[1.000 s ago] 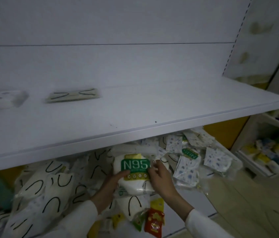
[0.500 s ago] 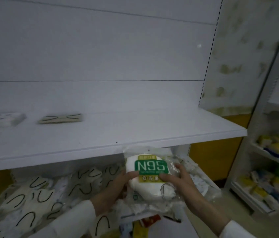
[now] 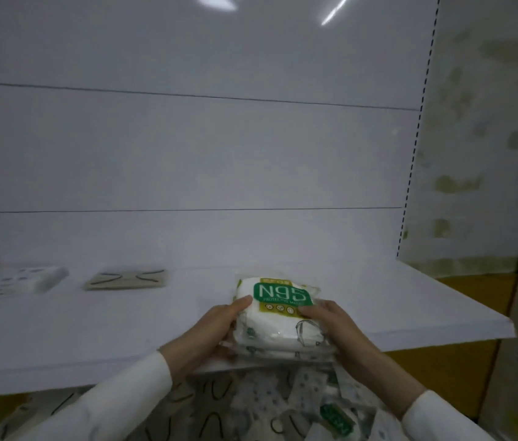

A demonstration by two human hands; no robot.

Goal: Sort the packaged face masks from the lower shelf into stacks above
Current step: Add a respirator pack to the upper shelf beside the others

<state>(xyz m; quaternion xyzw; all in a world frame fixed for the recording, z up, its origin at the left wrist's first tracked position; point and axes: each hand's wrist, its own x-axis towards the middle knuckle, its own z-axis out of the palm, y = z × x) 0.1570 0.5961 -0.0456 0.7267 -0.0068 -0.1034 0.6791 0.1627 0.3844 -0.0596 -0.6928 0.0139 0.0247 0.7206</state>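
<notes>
The N95 mask pack [image 3: 278,316] is held between the left hand [image 3: 210,332] and right hand [image 3: 335,329] – one on each side – over the upper shelf [image 3: 394,307], its long way pointing toward the back wall

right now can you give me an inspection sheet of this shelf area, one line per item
surface: white upper shelf, mostly bare, two small stacks at the left
job's things: N95 mask pack held over the shelf's front part; dotted pack stack and curved-line pack stack apart from each other; more packs piled on the lower shelf
clutter: nothing seen on the upper shelf
grippers: left hand and right hand, each grip closed on a side of the pack
cables: nothing seen
surroundings: white back panel; yellow panel at right
</notes>
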